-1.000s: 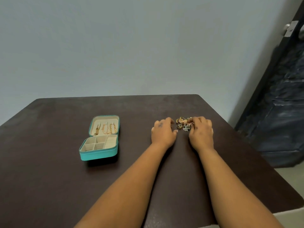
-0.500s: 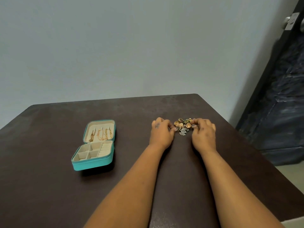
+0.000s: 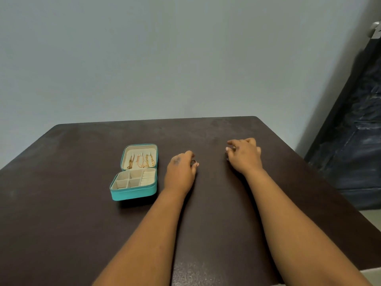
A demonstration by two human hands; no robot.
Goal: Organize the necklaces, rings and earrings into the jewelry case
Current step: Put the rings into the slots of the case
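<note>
The teal jewelry case [image 3: 132,194] lies open on the dark table, left of my hands. Gold necklaces [image 3: 141,161] hang in its cream lid, and its lower compartments [image 3: 135,179] look bare. My left hand [image 3: 180,172] rests just right of the case and pinches a small gold ring [image 3: 193,161] at its fingertips. My right hand [image 3: 244,155] sits farther right with its fingers curled over the remaining jewelry pieces. Only a dark bit of them [image 3: 227,156] shows at its left edge.
The dark brown table [image 3: 82,223] reaches back to a pale wall. Its right edge runs diagonally past my right forearm. Beyond that edge stands a dark door [image 3: 354,141].
My hands have parted from the pile that lay between them. The left hand moved left toward the case with a ring, and the right hand now covers the rest.
</note>
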